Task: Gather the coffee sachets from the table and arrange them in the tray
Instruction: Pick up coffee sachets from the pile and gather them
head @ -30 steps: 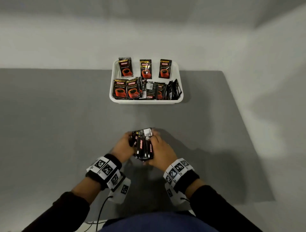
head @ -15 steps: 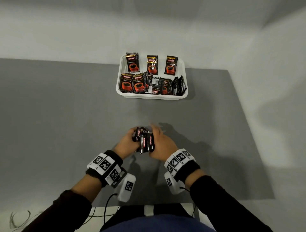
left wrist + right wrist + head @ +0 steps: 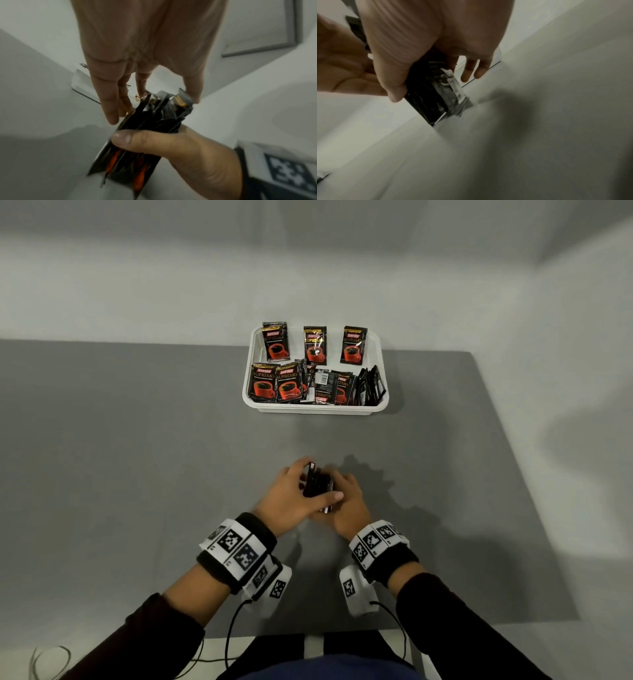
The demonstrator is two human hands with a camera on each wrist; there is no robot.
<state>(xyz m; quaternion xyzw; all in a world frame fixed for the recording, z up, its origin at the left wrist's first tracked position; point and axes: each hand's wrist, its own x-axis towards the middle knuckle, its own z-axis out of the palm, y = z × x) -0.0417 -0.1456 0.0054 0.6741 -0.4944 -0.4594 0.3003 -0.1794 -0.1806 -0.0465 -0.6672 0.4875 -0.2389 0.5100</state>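
A stack of black coffee sachets [image 3: 317, 482] stands on edge on the grey table, held between both hands. My left hand [image 3: 286, 499] grips its left side, with fingers curled over the far end. My right hand [image 3: 349, 505] grips the right side. In the left wrist view the right thumb [image 3: 137, 139] lies across the stack [image 3: 154, 117], and left fingers [image 3: 109, 108] touch its top edge. In the right wrist view the stack [image 3: 433, 97] touches the table. The white tray [image 3: 308, 408] sits at the far side, holding several sachets [image 3: 287, 385], some upright and some leaning.
The grey table [image 3: 137, 457] runs wide to the left; its right edge lies close to the tray's right side. A white wall stands just behind the tray. Cables [image 3: 229, 638] hang from the wrist cameras at the table's near edge.
The stack has been turned from lying fanned with a barcode face up to standing tighter on edge between the hands. Both hands stay at the same spot on the table.
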